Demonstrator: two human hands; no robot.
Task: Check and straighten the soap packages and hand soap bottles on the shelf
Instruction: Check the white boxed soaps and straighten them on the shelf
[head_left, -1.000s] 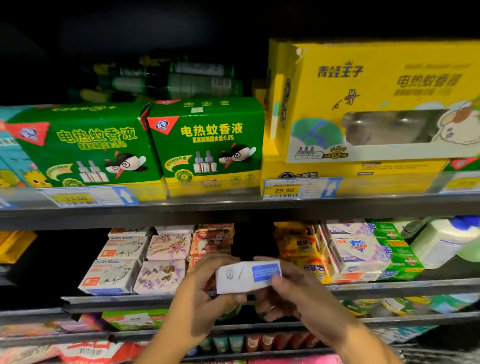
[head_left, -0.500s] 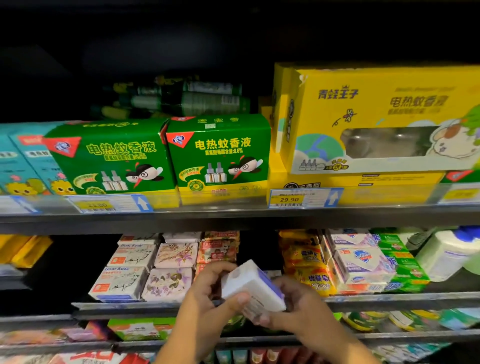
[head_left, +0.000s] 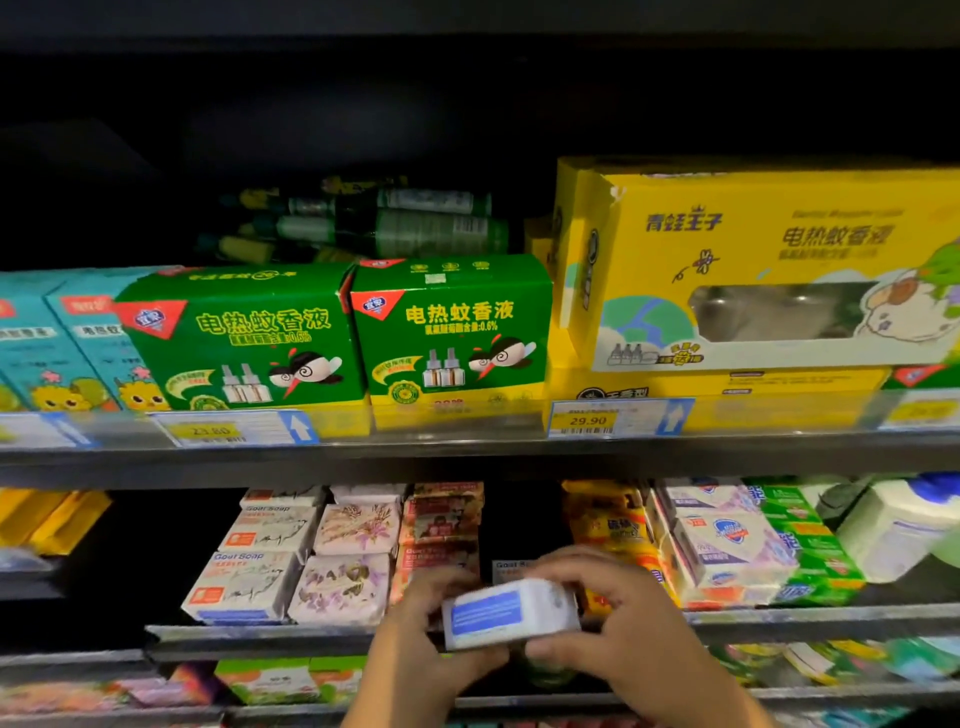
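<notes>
Head view, lower centre: left hand and right hand are holding a white soap box (blue-printed face showing), grips curled round it.

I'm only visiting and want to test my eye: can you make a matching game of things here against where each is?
Things: 1 white soap box; 2 big yellow box; 3 Goat Soap packs; 4 white bottle.
Places: A lower shelf, far right; B between left hand and right hand; C upper shelf, right; D lower shelf, left.
Pairs: 1-B, 2-C, 3-D, 4-A.
</notes>
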